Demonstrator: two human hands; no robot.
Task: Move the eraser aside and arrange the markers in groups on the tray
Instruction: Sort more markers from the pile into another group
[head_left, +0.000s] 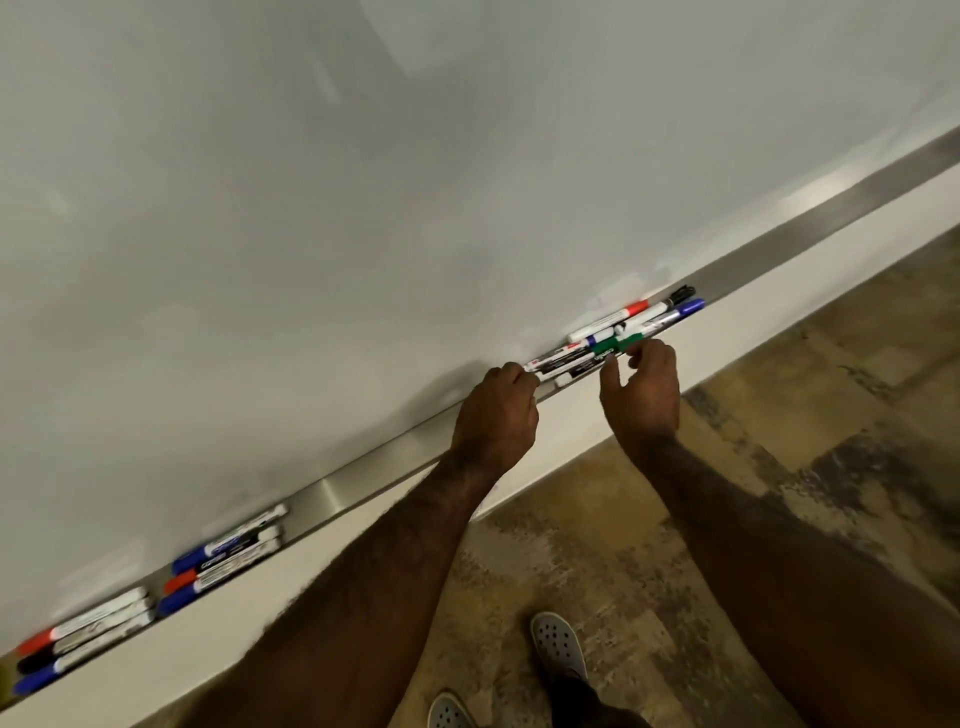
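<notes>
Tray (363, 493): a metal ledge was seen running below the whiteboard (415, 182).
Right group (618, 340): mixed markers were piled on the tray — red, blue, green and black caps.
Left hand (496, 415): curled shut at the pile's near end; grip could not be told.
Right hand (641, 389): the green marker (610, 347) was pinched.
Left groups (226, 558): two sets were laid well apart.

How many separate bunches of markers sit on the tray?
3: one bunch at far left, a second bunch beside it, a third bunch by the hands. Others may lie out of frame.
</notes>
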